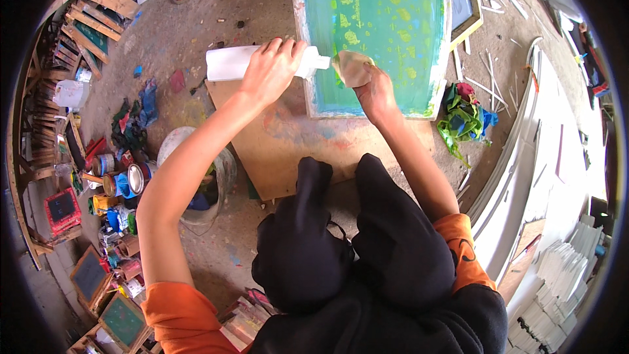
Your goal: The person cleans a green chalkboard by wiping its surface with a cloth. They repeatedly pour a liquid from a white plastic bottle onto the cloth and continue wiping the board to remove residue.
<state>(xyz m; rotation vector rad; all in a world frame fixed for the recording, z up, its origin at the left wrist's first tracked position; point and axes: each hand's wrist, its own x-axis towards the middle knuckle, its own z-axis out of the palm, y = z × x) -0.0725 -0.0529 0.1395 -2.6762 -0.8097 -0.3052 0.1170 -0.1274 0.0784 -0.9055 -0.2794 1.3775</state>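
My left hand (270, 71) is gripping a white bottle (226, 63), right hand (377, 95) pinching a rag (352, 69); screen (422, 0)'s still showing yellowish marks (350, 38).

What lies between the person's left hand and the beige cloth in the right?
In the head view, the white bottle's neck end lies there, pointing toward the cloth.

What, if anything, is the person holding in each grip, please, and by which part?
The left grip holds a white bottle by its body, nearer the neck end; the right grip holds a pale piece by its right edge, material unclear.
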